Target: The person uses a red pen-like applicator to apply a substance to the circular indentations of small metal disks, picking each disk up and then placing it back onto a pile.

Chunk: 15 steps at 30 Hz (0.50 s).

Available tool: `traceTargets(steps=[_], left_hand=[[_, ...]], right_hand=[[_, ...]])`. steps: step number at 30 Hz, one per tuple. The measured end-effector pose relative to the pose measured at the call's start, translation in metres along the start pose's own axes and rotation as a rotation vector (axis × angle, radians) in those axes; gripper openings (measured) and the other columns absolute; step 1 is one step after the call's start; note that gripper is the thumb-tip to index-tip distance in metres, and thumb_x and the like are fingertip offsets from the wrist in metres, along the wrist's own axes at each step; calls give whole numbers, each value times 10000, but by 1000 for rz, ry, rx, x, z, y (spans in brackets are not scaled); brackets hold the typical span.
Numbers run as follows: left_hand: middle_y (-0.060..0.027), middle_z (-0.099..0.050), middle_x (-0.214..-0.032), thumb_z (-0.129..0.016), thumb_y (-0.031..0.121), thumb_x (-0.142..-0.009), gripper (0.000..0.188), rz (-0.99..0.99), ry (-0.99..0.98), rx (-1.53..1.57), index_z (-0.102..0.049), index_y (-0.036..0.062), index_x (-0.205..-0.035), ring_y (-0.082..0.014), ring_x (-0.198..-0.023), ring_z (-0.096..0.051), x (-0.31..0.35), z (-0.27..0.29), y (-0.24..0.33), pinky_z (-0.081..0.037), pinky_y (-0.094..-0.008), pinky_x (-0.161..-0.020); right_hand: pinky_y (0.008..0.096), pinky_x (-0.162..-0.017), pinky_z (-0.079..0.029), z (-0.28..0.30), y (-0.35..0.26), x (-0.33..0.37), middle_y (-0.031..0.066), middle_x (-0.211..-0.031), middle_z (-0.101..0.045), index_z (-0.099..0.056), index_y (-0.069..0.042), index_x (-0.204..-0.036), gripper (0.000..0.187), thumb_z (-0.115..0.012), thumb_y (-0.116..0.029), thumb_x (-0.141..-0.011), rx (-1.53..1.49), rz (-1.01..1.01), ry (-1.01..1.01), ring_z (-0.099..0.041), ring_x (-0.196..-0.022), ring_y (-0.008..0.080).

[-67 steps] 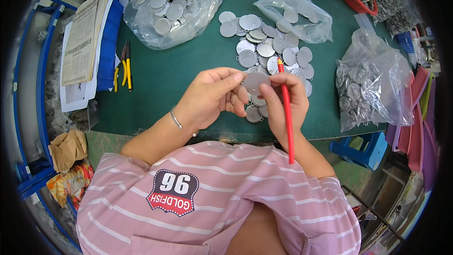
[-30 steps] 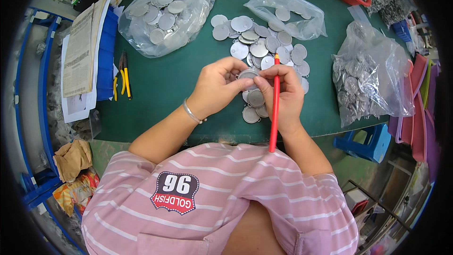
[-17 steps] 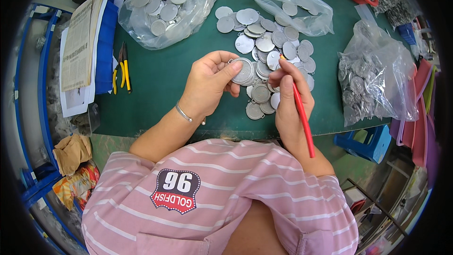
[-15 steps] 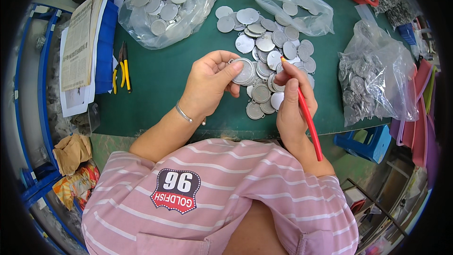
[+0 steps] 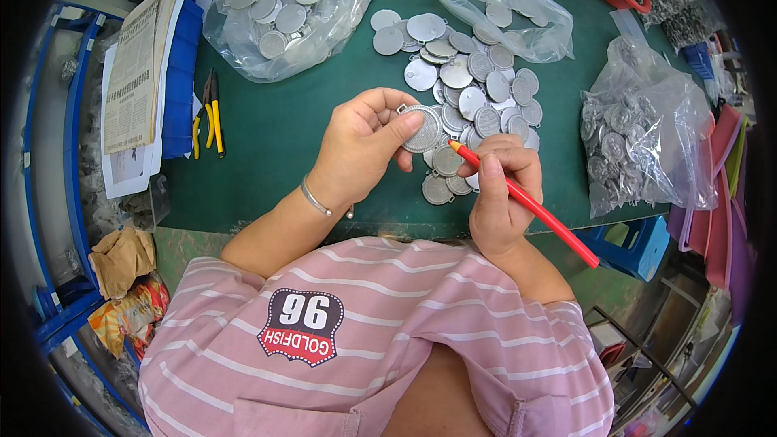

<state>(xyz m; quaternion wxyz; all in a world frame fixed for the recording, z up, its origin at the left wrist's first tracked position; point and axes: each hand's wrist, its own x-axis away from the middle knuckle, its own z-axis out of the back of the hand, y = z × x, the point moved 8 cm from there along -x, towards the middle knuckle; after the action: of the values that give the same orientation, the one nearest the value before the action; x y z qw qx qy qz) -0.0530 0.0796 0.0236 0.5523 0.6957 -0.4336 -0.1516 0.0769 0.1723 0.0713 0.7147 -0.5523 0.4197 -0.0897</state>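
Between the thumb and fingers of my left hand (image 5: 362,139) is a round grey metal disc (image 5: 422,131) with a small loop at its edge and a textured face turned up. My right hand (image 5: 503,190) grips a red pencil (image 5: 550,226), its yellowish tip just beside the disc's lower right edge; I cannot tell whether they touch. Beyond both hands spreads a loose pile of similar metal discs (image 5: 456,73), some smooth side up, others textured. Part of the pile is hidden behind my right hand.
On the green table (image 5: 267,125) stand a clear bag of discs (image 5: 291,16), a flatter clear bag (image 5: 518,12) and a bag of metal parts (image 5: 639,125). Yellow-handled pliers (image 5: 213,117) lie at left by a blue bin (image 5: 183,73). A blue stool (image 5: 627,247) stands below right.
My right hand has come down slightly, and the pencil has swung from steep to slanting, its tip now lower and closer to the disc. My left hand with the disc has barely shifted.
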Motion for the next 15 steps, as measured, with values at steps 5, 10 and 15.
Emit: traceTargets(steps=[5, 10, 15], left_hand=[[-78, -608, -750, -590, 90, -848, 188, 2, -10, -17, -544, -31, -983, -78, -513, -521, 0, -1, 0, -461, -207, -469], [-75, -605, -738, -590, 87, -847, 172, -6, -9, -99, -551, -27, -970, -76, -516, -519, 2, -3, 3, -455, -204, -469], [-72, -605, -737, -594, 88, -846, 168, 11, -56, 5, -549, -28, -960, -76, -511, -516, 2, -8, 4, -441, -197, -460]], right_hand=[[286, -645, -417, -1, 1, 0, 78, -699, -576, -471, -14, -853, 40, -505, -30, -867, -23, -20, 11, -506, -687, 161], [274, -629, -413, -3, 0, -3, 83, -702, -573, -487, -10, -836, 32, -500, -16, -864, 21, -9, -8, -503, -671, 151], [279, -625, -412, -4, 17, 5, 84, -701, -572, -485, -7, -830, 32, -489, 0, -861, -35, -225, -2, -498, -649, 155]])
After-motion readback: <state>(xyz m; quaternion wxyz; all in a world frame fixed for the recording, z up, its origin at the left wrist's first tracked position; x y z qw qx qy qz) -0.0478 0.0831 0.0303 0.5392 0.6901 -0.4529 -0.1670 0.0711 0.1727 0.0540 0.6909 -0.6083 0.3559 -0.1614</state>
